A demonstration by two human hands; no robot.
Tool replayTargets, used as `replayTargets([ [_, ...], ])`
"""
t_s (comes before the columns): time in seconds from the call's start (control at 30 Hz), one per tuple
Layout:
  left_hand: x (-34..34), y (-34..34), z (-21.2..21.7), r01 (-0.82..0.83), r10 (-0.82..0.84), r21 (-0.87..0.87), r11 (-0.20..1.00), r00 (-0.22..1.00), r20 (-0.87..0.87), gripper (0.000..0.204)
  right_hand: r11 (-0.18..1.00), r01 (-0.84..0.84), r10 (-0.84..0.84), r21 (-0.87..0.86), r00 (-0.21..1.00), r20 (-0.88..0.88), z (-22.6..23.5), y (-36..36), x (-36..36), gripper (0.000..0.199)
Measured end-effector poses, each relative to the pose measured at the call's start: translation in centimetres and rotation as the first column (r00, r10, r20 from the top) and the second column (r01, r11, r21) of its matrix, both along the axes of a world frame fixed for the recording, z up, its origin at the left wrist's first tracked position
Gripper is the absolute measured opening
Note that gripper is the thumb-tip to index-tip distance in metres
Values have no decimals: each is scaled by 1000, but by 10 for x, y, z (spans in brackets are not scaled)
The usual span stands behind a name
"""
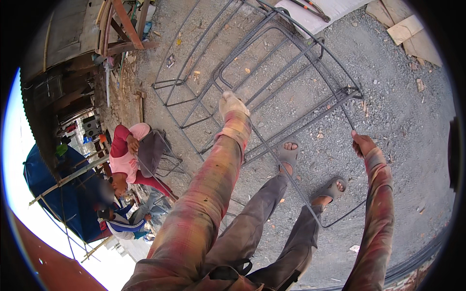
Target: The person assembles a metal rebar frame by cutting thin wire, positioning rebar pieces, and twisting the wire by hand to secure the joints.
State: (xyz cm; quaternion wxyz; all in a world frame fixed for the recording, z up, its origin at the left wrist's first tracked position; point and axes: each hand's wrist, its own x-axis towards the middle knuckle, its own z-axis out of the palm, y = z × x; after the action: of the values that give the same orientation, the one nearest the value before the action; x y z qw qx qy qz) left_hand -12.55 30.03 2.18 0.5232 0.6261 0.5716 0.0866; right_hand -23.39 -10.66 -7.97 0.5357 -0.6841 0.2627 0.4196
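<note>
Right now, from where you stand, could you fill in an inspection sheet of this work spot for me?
Surface: gravelly ground, loose-looking.
Job's things: rebar cage; bent steel rod.
Clutter: wooden boards, upper right; orange-and-black tool on a pale slab, top.
Hands: left hand and right hand both grip the bent steel rod.
Cables: none certain; dark strands near the lower right rim, kind unclear.
Surroundings: person in pink and red, person in blue and white and blue canopy, all left.

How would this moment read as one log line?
left hand: closed on bent dark steel rod | right hand: closed on thin dark steel section | dark steel-bar frame: over grey gravelly ground
</note>
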Motion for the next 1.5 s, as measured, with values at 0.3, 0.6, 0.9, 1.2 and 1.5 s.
replayTargets([
  [0.3, 36, 2, -27, 170, -165, 127, 977, 985, -48, 39, 957, 270, -288, 102, 911, 294, -28, 9, -100, 45],
  [0.6, 17, 3, -18, 310, -316, -63, 949, 921, -230, 40, 958, 282, -258, -54, 929, 265, 9, -1, -105, 45],
  [0.9, 29, -2, -2, 757, -538, 263, 598, 623, -568, 50, 925, 104, 31, -364, 938, 345, 14, -20, -57, 47],
  [1.2, 64, 28, 0, 735, -459, 451, 507, 673, -580, 48, 927, 155, 3, -342, 908, 419, 20, 16, 4, 45],
  [1.5, 138, 138, -22, 981, -159, 193, -13, 189, -969, 28, 939, 136, -127, 315, 991, -49, -15, 49, 51, 30],
])
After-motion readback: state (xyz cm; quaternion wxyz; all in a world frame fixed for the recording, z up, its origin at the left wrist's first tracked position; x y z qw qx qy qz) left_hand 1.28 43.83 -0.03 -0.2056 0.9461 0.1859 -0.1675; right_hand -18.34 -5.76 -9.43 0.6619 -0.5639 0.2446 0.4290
